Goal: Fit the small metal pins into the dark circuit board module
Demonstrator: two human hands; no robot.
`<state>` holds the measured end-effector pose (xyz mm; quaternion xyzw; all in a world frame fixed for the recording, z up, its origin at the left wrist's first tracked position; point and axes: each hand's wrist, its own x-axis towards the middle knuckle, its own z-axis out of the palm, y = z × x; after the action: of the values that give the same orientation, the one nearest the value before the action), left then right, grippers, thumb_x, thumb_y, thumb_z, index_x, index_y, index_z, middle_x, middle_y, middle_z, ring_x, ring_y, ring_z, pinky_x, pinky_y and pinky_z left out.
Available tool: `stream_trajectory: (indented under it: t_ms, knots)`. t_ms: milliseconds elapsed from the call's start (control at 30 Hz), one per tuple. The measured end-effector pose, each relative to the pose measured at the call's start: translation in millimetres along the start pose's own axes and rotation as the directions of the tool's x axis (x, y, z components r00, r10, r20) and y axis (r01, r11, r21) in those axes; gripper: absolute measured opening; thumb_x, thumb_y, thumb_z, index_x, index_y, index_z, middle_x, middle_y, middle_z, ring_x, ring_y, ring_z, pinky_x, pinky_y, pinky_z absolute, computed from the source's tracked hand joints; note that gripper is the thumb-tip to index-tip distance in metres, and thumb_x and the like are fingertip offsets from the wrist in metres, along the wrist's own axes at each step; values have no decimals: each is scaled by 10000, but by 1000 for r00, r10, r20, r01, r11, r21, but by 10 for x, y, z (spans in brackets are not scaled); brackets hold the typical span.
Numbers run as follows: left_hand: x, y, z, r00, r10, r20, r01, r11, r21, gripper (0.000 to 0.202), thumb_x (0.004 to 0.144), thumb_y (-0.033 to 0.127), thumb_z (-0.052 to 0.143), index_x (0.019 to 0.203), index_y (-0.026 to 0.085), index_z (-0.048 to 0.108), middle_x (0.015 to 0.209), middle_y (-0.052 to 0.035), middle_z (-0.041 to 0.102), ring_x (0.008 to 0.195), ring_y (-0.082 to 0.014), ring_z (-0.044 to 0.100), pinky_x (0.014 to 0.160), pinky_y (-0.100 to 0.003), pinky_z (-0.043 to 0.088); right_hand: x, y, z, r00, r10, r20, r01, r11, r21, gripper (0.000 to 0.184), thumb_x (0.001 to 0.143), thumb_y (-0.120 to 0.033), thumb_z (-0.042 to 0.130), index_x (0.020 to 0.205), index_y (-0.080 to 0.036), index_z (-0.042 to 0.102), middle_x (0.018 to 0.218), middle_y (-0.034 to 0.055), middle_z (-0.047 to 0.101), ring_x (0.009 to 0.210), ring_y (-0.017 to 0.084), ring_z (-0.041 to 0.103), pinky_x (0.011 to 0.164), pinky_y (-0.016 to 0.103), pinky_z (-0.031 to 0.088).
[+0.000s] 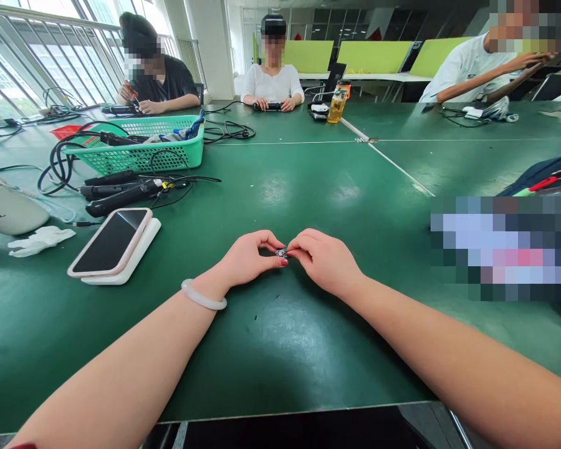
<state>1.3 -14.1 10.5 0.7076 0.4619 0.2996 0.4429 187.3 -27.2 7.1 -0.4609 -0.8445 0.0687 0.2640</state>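
Over the middle of the green table (280, 349), both my hands meet at a small silvery-and-dark piece (281, 253), too small to name. My left hand (247, 259) pinches it between thumb and fingers from the left; a pale bangle (203, 296) circles that wrist. From the other side, my right hand (325, 259) has thumb and forefinger pressed together at the piece's right edge. The fingers cover most of the piece.
Left of my hands, a phone (112, 242) rests on a white box. Beyond lie black cable-ended handles (121, 193), a green basket (149, 156) and a crumpled tissue (42, 240). A bottle (337, 103) stands farther back. Several people (273, 81) sit around the table.
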Motion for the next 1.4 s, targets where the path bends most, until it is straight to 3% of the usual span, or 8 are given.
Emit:
stream_trajectory:
  t_ms: [200,533,733,833,933,1200,1300,1400]
  knots:
    - [0,-6,-7,1000,-10,-20,9,1000,-20,272,632,300,739,834,167,613,834,-35,679,831,-173,624,806,-341,478,-5,9,-25,999,18,-34,-15,997,75,164,888,-207,493,856,-204,654,885,18,651,797,135,589,711,250,436]
    - [4,30,-16,999,-28,-35,23,991,-130,251,666,245,712,881,148,629,850,-54,703,821,-176,646,811,-348,492,-16,31,-23,998,50,-38,-48,998,43,155,866,-326,547,898,-214,649,875,10,637,690,110,564,638,239,421]
    - [-12,46,16,990,-92,103,125,916,-381,347,734,319,672,1032,144,646,1008,-90,689,875,-163,638,842,-328,489,-10,-8,18,997,11,-71,-11,1000,9,186,838,-383,582,832,-200,615,832,4,621,663,106,546,618,230,393]
    - [-32,68,33,981,-86,176,167,841,-514,324,712,275,696,1006,144,658,970,-72,691,854,-136,636,869,-304,480,-12,-53,42,998,-14,-58,12,999,-46,211,843,-386,570,763,-191,584,786,1,604,667,110,542,606,230,371]
    - [-44,75,31,980,-107,169,184,816,-548,291,688,238,709,959,141,665,892,-51,693,776,-113,635,847,-293,488,-15,-78,54,998,-43,-46,38,995,-94,268,861,-416,538,722,-188,564,758,2,589,650,110,527,592,233,346]
    - [-29,81,-53,994,-39,106,71,943,-324,304,764,250,629,1047,138,621,1068,-95,674,925,-166,643,862,-316,499,39,-30,43,999,-7,-48,8,1000,23,233,855,-422,546,815,-193,561,761,-13,584,652,99,502,604,219,340]
    - [-16,63,-189,985,-142,-97,139,990,-29,249,818,210,539,1053,168,611,1060,-57,683,891,-155,659,816,-290,522,60,-8,48,998,51,-28,-50,999,16,234,872,-397,515,762,-193,545,714,-17,568,630,100,475,578,221,319]
    - [-42,14,-465,919,-194,-343,259,954,154,259,812,161,496,1041,161,619,1017,-80,687,900,-198,653,842,-353,509,64,22,63,993,116,7,-116,993,-21,253,886,-354,478,696,-191,513,690,-16,560,612,103,453,550,227,297]
